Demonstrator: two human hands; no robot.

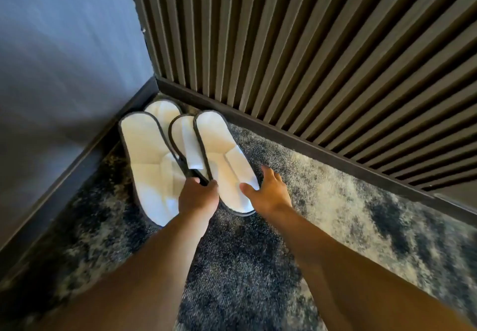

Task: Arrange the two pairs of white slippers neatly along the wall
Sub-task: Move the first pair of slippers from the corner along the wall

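Observation:
Several white slippers with dark edging lie overlapped in the floor corner. The left front slipper (149, 165) covers most of one behind it (164, 111). The right front slipper (222, 160) overlaps another (184, 137). My left hand (197, 196) is closed on the toe edge of that partly covered slipper, between the two front ones. My right hand (268, 191) has spread fingers, the thumb resting on the right front slipper's strap.
A grey-blue wall (64, 46) with a dark skirting board stands on the left. A dark wooden slatted wall (309, 46) with a baseboard (284, 137) runs to the right. Mottled grey and black carpet (335, 214) covers the floor.

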